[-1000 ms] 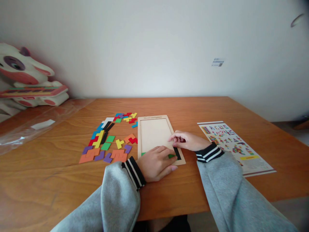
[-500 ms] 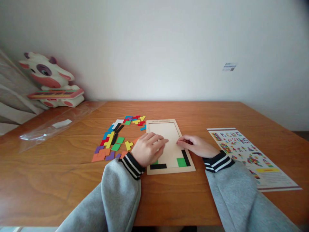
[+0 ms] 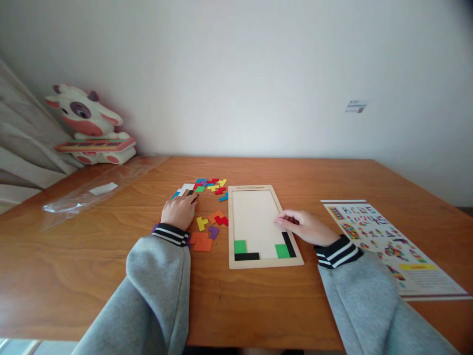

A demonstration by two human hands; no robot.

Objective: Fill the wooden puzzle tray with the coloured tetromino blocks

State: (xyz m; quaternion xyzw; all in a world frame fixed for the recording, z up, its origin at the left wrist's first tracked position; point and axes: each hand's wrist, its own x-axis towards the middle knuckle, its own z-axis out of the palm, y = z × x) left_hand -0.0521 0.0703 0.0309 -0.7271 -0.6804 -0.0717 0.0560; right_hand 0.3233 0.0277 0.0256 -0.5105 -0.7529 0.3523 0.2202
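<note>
A wooden puzzle tray (image 3: 231, 222) lies on the table, with a green square (image 3: 240, 246) and a black bar (image 3: 247, 256) in its near left corner. Another green square (image 3: 283, 251) and an upright black bar (image 3: 288, 244) fill its near right corner. My left hand (image 3: 178, 212) reaches over the coloured pieces left of the tray, fingertips at the black pieces; its grip on any piece is hidden. Over the tray's right edge rests my right hand (image 3: 295, 223), thumb and fingers pinched together, with nothing visible between them.
Orange pieces (image 3: 201, 241), a yellow piece (image 3: 202, 224) and a red piece (image 3: 221, 220) lie left of the tray. A printed pattern sheet (image 3: 391, 246) is at the right. A clear plastic bag (image 3: 103, 190) and a cow toy keyboard (image 3: 92, 128) are at the far left.
My left hand has moved left from the tray to the loose pieces, uncovering the left green square. My right hand stays by the tray's right edge. The view has shifted slightly.
</note>
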